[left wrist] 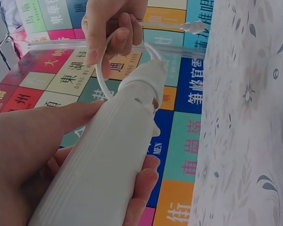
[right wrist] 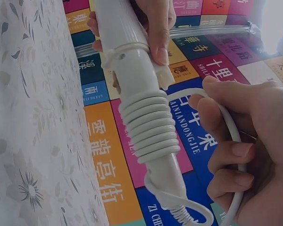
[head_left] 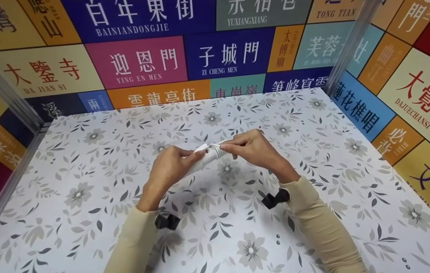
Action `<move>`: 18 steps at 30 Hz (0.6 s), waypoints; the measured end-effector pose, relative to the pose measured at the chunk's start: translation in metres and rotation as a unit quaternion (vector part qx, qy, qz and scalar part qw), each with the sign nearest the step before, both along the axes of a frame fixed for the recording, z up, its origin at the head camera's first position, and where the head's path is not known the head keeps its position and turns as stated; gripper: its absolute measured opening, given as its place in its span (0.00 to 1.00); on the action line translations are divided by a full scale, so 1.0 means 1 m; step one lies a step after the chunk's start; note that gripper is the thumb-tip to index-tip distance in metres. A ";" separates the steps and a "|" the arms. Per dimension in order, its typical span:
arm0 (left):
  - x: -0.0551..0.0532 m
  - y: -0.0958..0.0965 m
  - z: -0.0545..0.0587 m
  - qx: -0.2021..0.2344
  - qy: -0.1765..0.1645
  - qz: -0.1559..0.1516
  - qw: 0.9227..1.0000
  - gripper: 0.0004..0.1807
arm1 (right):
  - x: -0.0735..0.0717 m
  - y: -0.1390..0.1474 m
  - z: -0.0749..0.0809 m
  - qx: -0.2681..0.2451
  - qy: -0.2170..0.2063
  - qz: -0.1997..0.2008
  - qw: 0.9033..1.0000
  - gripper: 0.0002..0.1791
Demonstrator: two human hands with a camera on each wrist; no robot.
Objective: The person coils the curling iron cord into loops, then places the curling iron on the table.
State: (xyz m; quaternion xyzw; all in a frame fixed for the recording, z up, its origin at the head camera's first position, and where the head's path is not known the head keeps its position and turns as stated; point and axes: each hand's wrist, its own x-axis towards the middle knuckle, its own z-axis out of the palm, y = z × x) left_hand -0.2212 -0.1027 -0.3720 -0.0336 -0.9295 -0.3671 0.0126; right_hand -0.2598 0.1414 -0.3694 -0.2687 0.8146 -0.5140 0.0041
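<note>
A white rod-shaped electric appliance [right wrist: 137,73] is held tilted above the table, its exact kind unclear. My left hand [head_left: 170,163] grips its thick ribbed body, thumb along the top. Several turns of white power cord [right wrist: 148,125] lie side by side round the narrower section. My right hand [head_left: 252,148] holds a loose stretch of this cord beside the coil, fingers curled round it. At the appliance's end, the cord leaves through a ridged sleeve [right wrist: 180,215]. Beyond the right hand, a small white cord end [left wrist: 193,27] sticks out in the left wrist view.
The table [head_left: 86,151] has a white covering printed with grey flowers and leaves. Coloured panels [head_left: 146,60] with Chinese lettering stand upright behind it and at both sides. Black mounts [head_left: 167,222] sit on both wrists.
</note>
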 end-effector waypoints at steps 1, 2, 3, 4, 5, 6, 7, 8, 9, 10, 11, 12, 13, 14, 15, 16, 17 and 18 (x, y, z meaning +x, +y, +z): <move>0.000 0.000 0.000 0.003 0.006 0.004 1.000 0.21 | 0.000 0.000 0.000 -0.004 0.001 0.001 1.000 0.09; 0.000 0.000 0.000 0.005 0.012 0.007 1.000 0.21 | 0.001 -0.001 0.001 -0.007 0.002 0.003 1.000 0.09; 0.001 0.000 0.000 0.006 0.020 0.010 1.000 0.21 | 0.002 -0.001 0.001 -0.009 0.003 0.004 1.000 0.10; 0.000 0.000 0.000 0.007 0.028 0.015 0.999 0.21 | 0.002 -0.002 0.001 -0.011 0.004 0.007 1.000 0.12; 0.000 0.000 0.000 0.008 0.039 0.020 0.999 0.21 | 0.002 -0.002 0.000 -0.013 0.007 0.009 1.000 0.14; 0.001 0.000 0.000 0.009 0.049 0.025 0.998 0.21 | 0.002 -0.003 0.000 -0.012 0.008 0.010 1.000 0.16; 0.001 0.000 0.000 0.009 0.059 0.031 0.998 0.20 | 0.002 -0.003 -0.001 -0.010 0.008 0.012 1.000 0.18; 0.001 0.000 0.000 0.012 0.066 0.038 0.997 0.20 | 0.002 -0.004 -0.001 -0.007 0.008 0.013 1.000 0.19; 0.001 0.000 0.001 0.015 0.074 0.044 0.996 0.19 | 0.003 -0.005 -0.001 -0.003 0.007 0.014 1.000 0.20; 0.001 0.000 0.002 0.018 0.080 0.049 0.995 0.19 | 0.003 -0.006 -0.001 0.000 0.005 0.014 1.000 0.20; 0.001 0.000 0.002 0.021 0.085 0.053 0.995 0.19 | 0.003 -0.006 -0.001 0.001 0.004 0.014 1.000 0.21; 0.002 0.001 0.004 0.025 0.090 0.055 0.994 0.19 | 0.003 -0.006 -0.001 0.002 0.003 0.014 1.000 0.21; 0.003 0.001 0.005 0.028 0.095 0.057 0.993 0.19 | 0.003 -0.006 -0.001 0.001 0.002 0.016 1.000 0.21; 0.003 0.001 0.006 0.031 0.100 0.058 0.993 0.19 | 0.003 -0.006 0.000 -0.002 0.002 0.017 1.000 0.21; 0.004 0.002 0.008 0.034 0.104 0.058 0.992 0.19 | 0.003 -0.006 0.000 -0.004 0.002 0.019 1.000 0.22; 0.005 0.002 0.009 0.035 0.107 0.059 0.992 0.20 | 0.004 -0.006 0.000 -0.006 0.003 0.022 1.000 0.22; 0.006 0.002 0.010 0.038 0.112 0.058 0.991 0.20 | 0.004 -0.006 0.000 -0.006 0.002 0.025 1.000 0.22; 0.007 0.003 0.011 0.040 0.116 0.059 0.991 0.21 | 0.003 -0.005 -0.001 -0.005 0.003 0.030 1.000 0.21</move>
